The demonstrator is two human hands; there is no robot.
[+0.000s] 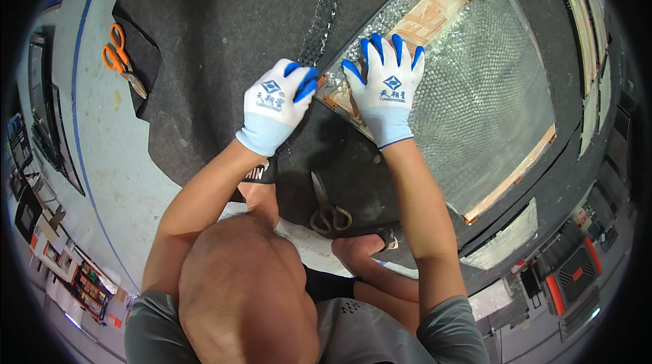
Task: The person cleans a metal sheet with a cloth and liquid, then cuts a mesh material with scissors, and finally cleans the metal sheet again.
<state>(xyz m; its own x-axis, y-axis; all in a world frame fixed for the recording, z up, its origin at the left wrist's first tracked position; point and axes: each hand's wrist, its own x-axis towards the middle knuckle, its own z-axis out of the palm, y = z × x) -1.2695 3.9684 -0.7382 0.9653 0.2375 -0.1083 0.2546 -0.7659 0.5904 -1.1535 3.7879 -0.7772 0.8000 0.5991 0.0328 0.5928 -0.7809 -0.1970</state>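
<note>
My left hand (277,100), in a white glove with blue fingertips, is closed with its fingers curled in. The lower end of a narrow strip of clear bubble wrap (318,30) runs to its fingertips; the exact grip is hidden. My right hand (390,82), gloved alike, lies flat with fingers spread on a large flat panel (485,79) covered in clear bubble wrap. That panel has tan, wood-coloured bands (441,4) along two ends and small orange pieces at its edges. Its near left corner lies between my two hands.
Dark scissors (327,208) lie on the black mat (210,79) near my feet. Orange-handled scissors (122,58) lie at the mat's left edge. Wrapped panels (587,45) stand at the far right, and a pale wrapped piece (502,231) lies at the near right.
</note>
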